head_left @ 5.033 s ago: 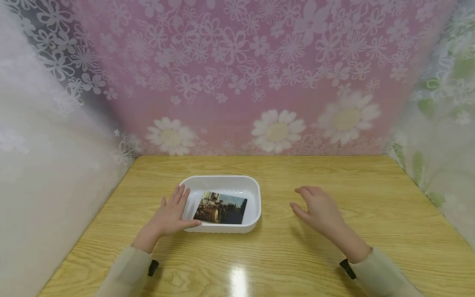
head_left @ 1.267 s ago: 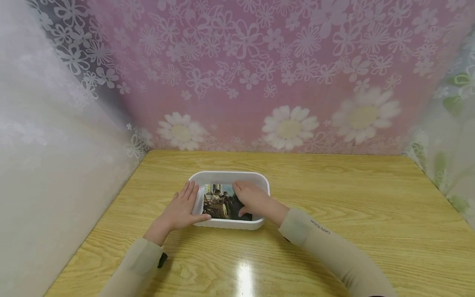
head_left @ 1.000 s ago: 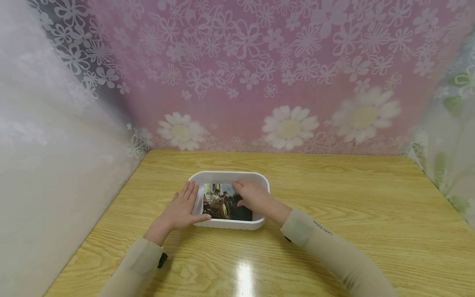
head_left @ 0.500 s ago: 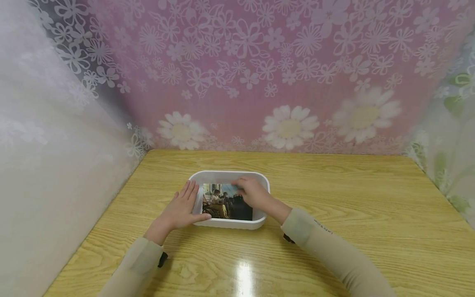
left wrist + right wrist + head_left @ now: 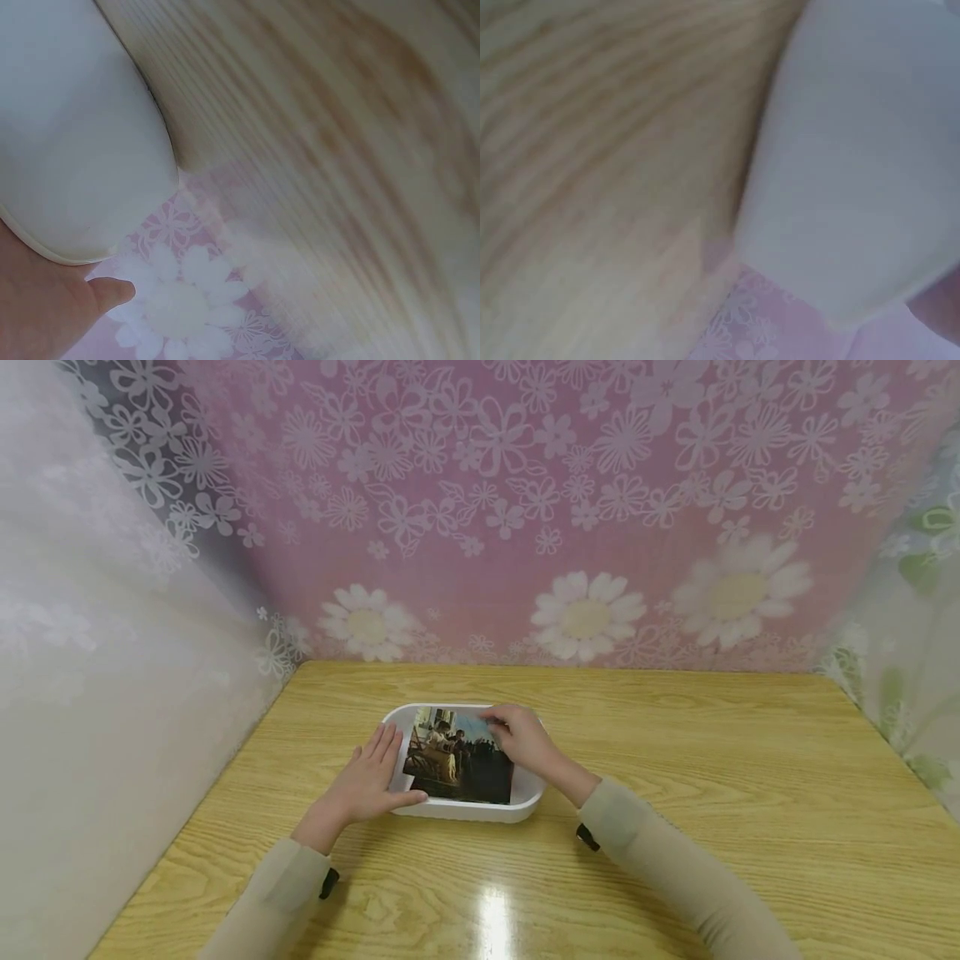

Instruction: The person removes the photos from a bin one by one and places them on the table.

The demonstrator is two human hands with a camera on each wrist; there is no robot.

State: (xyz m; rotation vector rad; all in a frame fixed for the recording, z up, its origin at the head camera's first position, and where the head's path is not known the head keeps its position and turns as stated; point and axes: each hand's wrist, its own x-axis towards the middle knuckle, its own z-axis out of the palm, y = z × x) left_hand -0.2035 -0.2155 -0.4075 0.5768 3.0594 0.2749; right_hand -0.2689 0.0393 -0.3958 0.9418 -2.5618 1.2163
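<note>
A white rectangular tray (image 5: 465, 812) with rounded corners stands on the table. My left hand (image 5: 365, 782) rests on its left end, fingers straight, thumb lying along the front rim. My right hand (image 5: 522, 739) pinches a glossy printed picture card (image 5: 452, 743) by its upper right corner. The card shows seated figures and a dark crowd, and it is raised and tilted inside the tray. Under its lower edge shows the dark strip of what looks like another card (image 5: 468, 792). The left wrist view has the tray's outer wall (image 5: 75, 127) beside my hand; the right wrist view is blurred.
The table (image 5: 712, 760) has a yellow wood-grain top. Behind it rises a pink flowered backdrop (image 5: 465, 635), with pale side panels at the left (image 5: 135, 718) and right (image 5: 915, 635).
My right hand came from the table's right side into the tray, felt along the card's right end, then lifted the card up and away from the front rim. My left hand stays on the tray.
</note>
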